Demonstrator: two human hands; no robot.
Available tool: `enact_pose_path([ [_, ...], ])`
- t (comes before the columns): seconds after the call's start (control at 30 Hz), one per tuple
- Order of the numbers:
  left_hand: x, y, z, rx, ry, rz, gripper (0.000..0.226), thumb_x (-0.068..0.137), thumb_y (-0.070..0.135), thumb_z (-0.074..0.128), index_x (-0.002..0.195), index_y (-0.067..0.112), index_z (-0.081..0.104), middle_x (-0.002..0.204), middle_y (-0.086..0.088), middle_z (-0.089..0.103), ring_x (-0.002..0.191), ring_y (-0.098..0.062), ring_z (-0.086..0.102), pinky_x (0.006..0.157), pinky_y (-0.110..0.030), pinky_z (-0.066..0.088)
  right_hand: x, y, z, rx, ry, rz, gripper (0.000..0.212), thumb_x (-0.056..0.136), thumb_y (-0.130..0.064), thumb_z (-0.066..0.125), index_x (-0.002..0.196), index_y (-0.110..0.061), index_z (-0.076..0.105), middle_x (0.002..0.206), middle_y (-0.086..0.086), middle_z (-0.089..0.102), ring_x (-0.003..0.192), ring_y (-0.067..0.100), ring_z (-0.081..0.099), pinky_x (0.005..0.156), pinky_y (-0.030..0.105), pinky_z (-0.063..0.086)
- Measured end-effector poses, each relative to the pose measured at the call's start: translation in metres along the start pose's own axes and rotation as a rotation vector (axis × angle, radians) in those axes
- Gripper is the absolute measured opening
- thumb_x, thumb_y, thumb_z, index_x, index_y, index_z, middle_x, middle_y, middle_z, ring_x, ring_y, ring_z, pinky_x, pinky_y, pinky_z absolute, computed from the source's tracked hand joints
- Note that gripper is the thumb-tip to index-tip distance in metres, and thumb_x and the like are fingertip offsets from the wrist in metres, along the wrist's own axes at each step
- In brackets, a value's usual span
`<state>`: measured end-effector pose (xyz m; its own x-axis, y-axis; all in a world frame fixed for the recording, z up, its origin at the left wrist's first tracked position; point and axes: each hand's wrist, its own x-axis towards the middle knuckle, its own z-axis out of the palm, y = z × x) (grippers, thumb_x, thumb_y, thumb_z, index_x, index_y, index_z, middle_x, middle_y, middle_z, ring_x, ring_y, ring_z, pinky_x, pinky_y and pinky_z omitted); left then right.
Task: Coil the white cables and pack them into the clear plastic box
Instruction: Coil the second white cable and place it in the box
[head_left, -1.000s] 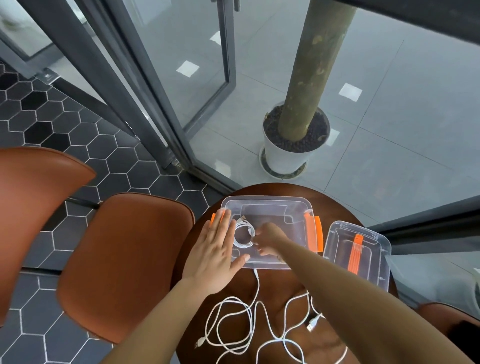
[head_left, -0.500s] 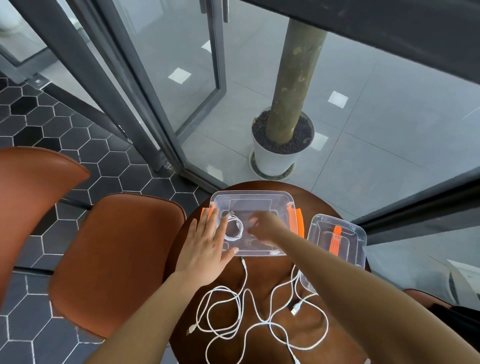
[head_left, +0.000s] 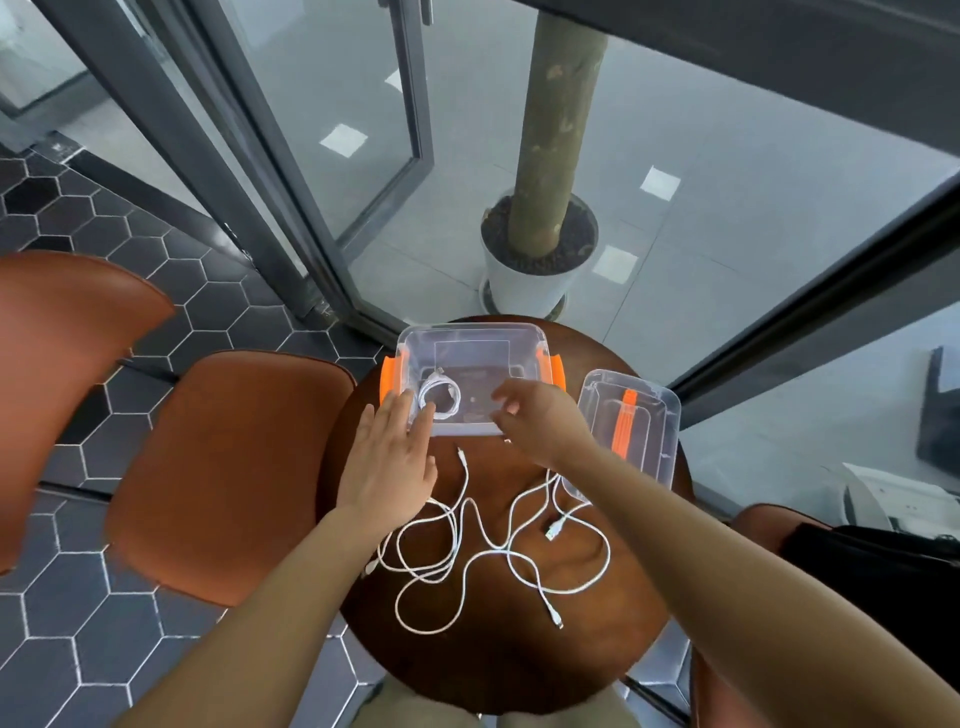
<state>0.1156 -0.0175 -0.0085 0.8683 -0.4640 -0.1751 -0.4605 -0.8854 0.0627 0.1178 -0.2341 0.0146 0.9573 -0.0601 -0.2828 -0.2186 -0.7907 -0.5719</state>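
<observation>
A clear plastic box (head_left: 470, 338) with orange latches stands at the far side of the round dark wooden table (head_left: 498, 654). One coiled white cable (head_left: 440, 397) lies inside it at the left. My left hand (head_left: 389, 465) is flat and open, its fingertips touching the box's near left corner. My right hand (head_left: 540, 421) hovers over the box's near right edge, fingers loosely curled and holding nothing. Loose white cables (head_left: 467, 551) lie tangled on the table in front of the box, with a USB plug (head_left: 553, 530) showing.
The clear lid (head_left: 649, 415) with an orange handle lies right of the box. Brown chairs (head_left: 218, 467) stand to the left. A potted tree trunk (head_left: 540, 260) stands beyond the table behind glass. A dark bag (head_left: 883, 571) sits at the right.
My right hand has lifted out of the box and drawn back to its near right edge, leaving the coiled cable inside. My left hand slid slightly back from the box.
</observation>
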Motion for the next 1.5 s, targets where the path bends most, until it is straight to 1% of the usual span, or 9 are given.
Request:
enact_pose_path([
  [0.43, -0.037, 0.074, 0.051, -0.216, -0.238, 0.013, 0.052, 0.099, 0.036, 0.051, 0.146, 0.015, 0.045, 0.141, -0.008, 0.052, 0.132, -0.027, 0.047, 0.113, -0.041, 0.038, -0.078, 0.083, 0.042, -0.049, -0.186, 0.370, 0.027, 0.084, -0.018, 0.051, 0.096, -0.028, 0.074, 0.100, -0.004, 0.076, 0.087, 0.020, 0.071, 0.078, 0.036, 0.059],
  [0.67, -0.010, 0.119, 0.070, -0.298, -0.316, -0.017, 0.041, 0.101, 0.040, 0.049, 0.132, 0.014, 0.057, 0.121, -0.006, 0.062, 0.114, -0.026, 0.056, 0.096, -0.039, 0.049, -0.084, 0.117, 0.062, -0.127, -0.228, 0.406, 0.049, 0.082, -0.008, 0.054, 0.120, -0.035, 0.067, 0.117, -0.002, 0.071, 0.100, 0.023, 0.070, 0.081, 0.036, 0.060],
  [0.8, 0.005, 0.135, 0.089, -0.320, -0.344, -0.044, 0.040, 0.100, 0.039, 0.052, 0.129, 0.013, 0.061, 0.119, -0.007, 0.067, 0.112, -0.027, 0.059, 0.095, -0.040, 0.048, -0.076, 0.125, 0.071, -0.141, -0.255, 0.373, 0.045, 0.083, -0.008, 0.056, 0.117, -0.035, 0.069, 0.117, -0.004, 0.071, 0.102, 0.022, 0.068, 0.079, 0.032, 0.056],
  [0.9, 0.009, 0.138, 0.099, -0.390, -0.343, -0.102, 0.035, 0.099, 0.034, 0.057, 0.128, 0.016, 0.064, 0.120, -0.005, 0.072, 0.114, -0.027, 0.062, 0.098, -0.040, 0.049, -0.069, 0.127, 0.080, 0.022, -0.188, 0.479, 0.031, 0.087, -0.018, 0.057, 0.111, -0.030, 0.073, 0.109, -0.003, 0.073, 0.097, 0.022, 0.069, 0.071, 0.027, 0.049],
  [1.0, 0.008, 0.137, 0.098, -0.538, -0.307, -0.183, 0.029, 0.099, 0.025, 0.058, 0.124, 0.016, 0.069, 0.119, -0.003, 0.073, 0.116, -0.024, 0.063, 0.099, -0.036, 0.048, -0.062, 0.124, 0.083, 0.305, -0.182, 0.593, 0.019, 0.092, -0.021, 0.057, 0.098, -0.014, 0.074, 0.094, 0.005, 0.074, 0.084, 0.027, 0.071, 0.070, 0.034, 0.058],
  [1.1, 0.001, 0.130, 0.080, -0.600, -0.257, -0.199, 0.026, 0.098, 0.023, 0.060, 0.122, 0.017, 0.070, 0.114, -0.001, 0.074, 0.111, -0.021, 0.065, 0.094, -0.032, 0.047, -0.061, 0.110, 0.072, 0.777, -0.175, 0.709, 0.036, 0.096, -0.036, 0.061, 0.093, -0.001, 0.072, 0.078, 0.013, 0.073, 0.063, 0.023, 0.066, 0.057, 0.033, 0.057],
  [1.17, -0.006, 0.125, 0.063, -0.653, -0.218, -0.205, 0.026, 0.096, 0.022, 0.063, 0.121, 0.019, 0.070, 0.113, 0.002, 0.073, 0.105, -0.018, 0.066, 0.092, -0.029, 0.048, -0.063, 0.099, 0.063, 0.948, -0.136, 0.709, 0.024, 0.092, -0.027, 0.070, 0.096, -0.003, 0.069, 0.073, 0.013, 0.071, 0.057, 0.020, 0.062, 0.048, 0.028, 0.048],
  [1.33, -0.022, 0.110, 0.027, -0.908, -0.265, -0.250, 0.020, 0.087, 0.020, 0.073, 0.105, 0.028, 0.076, 0.093, 0.011, 0.075, 0.085, -0.002, 0.067, 0.084, -0.021, 0.053, -0.072, 0.078, 0.040, 0.895, -0.085, 0.660, 0.025, 0.079, -0.005, 0.077, 0.103, -0.006, 0.069, 0.057, 0.004, 0.063, 0.042, 0.014, 0.049, 0.044, 0.025, 0.040],
  [1.5, -0.029, 0.097, 0.009, -1.125, -0.301, -0.325, 0.023, 0.074, 0.017, 0.068, 0.088, 0.033, 0.077, 0.086, 0.010, 0.075, 0.096, -0.007, 0.067, 0.087, -0.022, 0.048, -0.083, 0.062, -0.003, 0.976, -0.075, 0.545, 0.027, 0.081, 0.009, 0.057, 0.102, 0.000, 0.071, 0.058, 0.012, 0.062, 0.045, 0.019, 0.048, 0.045, 0.025, 0.038],
])
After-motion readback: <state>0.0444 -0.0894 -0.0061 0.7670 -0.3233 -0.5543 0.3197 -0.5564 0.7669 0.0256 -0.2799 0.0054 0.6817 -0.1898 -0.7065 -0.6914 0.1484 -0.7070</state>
